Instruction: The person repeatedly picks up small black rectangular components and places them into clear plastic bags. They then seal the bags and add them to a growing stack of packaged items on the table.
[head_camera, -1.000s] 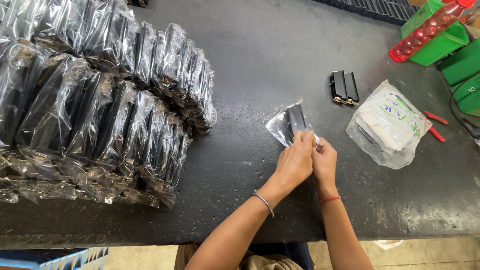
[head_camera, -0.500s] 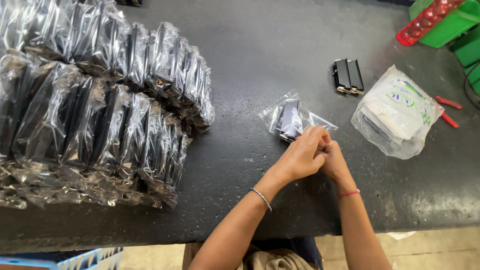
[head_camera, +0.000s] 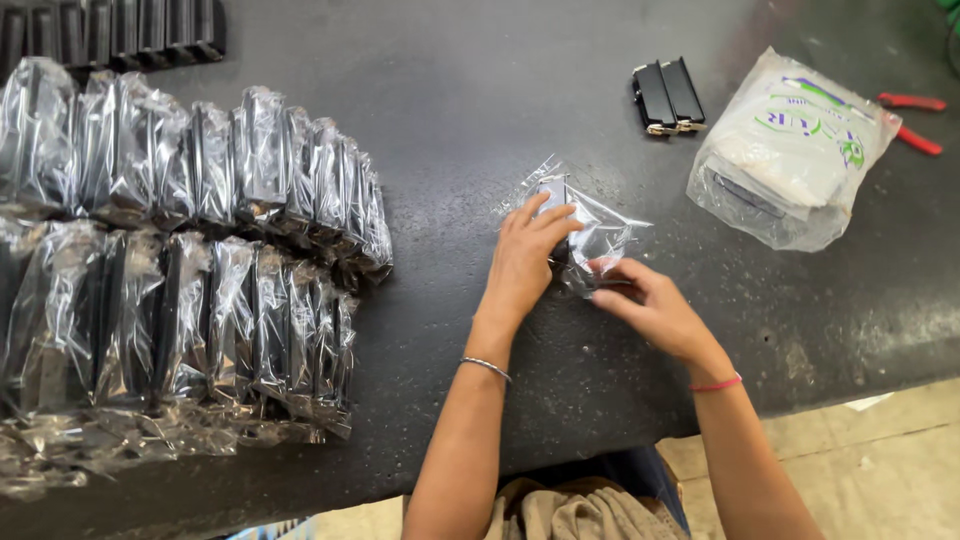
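Clear plastic wraps a small dark part in the pouch at the middle of the black table. Its long axis runs from 10 o'clock, at the crinkled far corner, down to 4 o'clock, near the wrists. The dark part inside sits under the fingertips, and which way it points cannot be told.

Left hand lies flat on the near left half of the pouch, fingers spread and pressing down toward 1 o'clock. Right hand pinches the pouch's lower edge, thumb and forefinger closed on the film.

At 1 o'clock from the pouch, two black bars lie side by side, long axes running roughly 12 to 6, metal ends toward the person. At 2 o'clock, a bigger bag of clear film with green and purple print holds a stack of white flat pieces. Just beyond it lie red-handled cutters.

At 9 o'clock, two rows of filled pouches stand packed edge to edge, each holding a dark part. At 10 o'clock, in the far corner, bare black parts line up.
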